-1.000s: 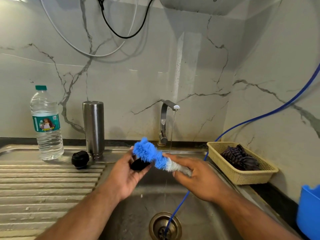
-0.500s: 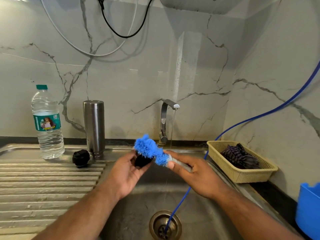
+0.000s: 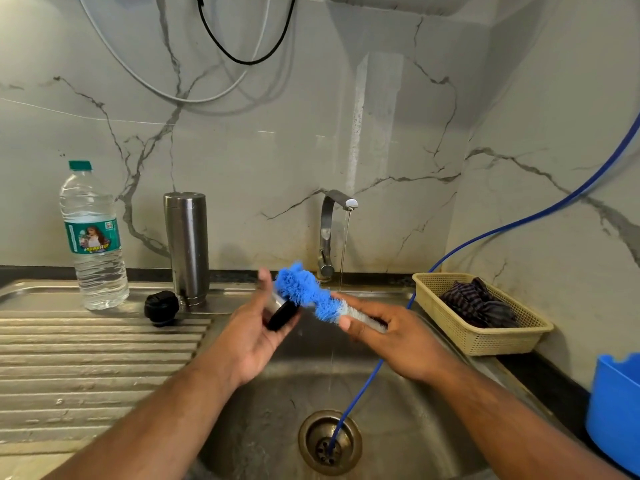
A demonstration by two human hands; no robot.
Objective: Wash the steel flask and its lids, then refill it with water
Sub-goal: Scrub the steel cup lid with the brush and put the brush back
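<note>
The left hand (image 3: 252, 337) holds the small lid (image 3: 282, 313) over the sink (image 3: 277, 403), and the right hand (image 3: 398, 337) grips the blue brush (image 3: 304, 289). The lid is likely light and slippery, so hold its rim tight.

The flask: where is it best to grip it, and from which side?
Wrap a hand round the middle of the flask, coming from its right front. It stands upright, a smooth straight cylinder; a lid lies at its left front and the wall is close behind.
</note>
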